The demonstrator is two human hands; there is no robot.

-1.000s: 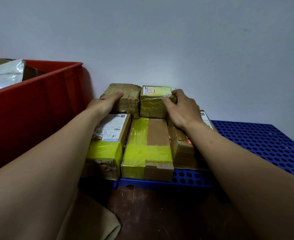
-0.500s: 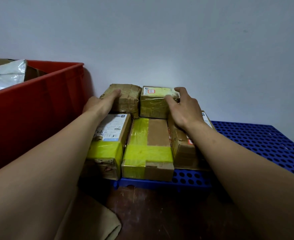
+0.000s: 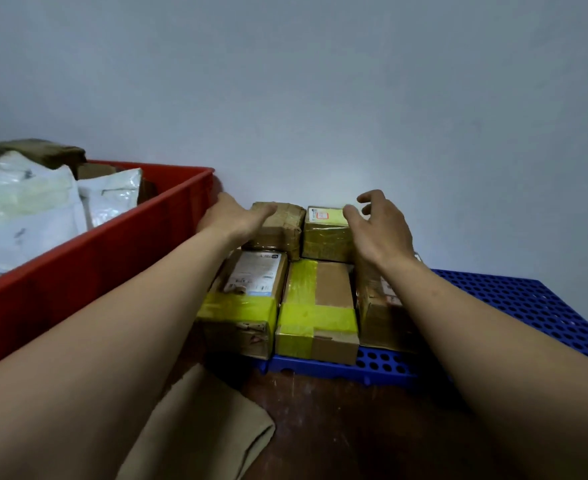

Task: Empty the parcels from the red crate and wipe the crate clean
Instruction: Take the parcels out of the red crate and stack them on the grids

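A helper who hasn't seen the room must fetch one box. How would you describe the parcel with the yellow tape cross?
Right of the red crate a blue perforated pallet holds parcels. Take the middle box of the near row of three. Only it has yellow tape running both along and across its top.

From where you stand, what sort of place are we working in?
Probably a parcel sorting or storage corner: taped cardboard parcels sit on a blue perforated pallet against a bare wall, beside a red crate filled with white mailer bags.
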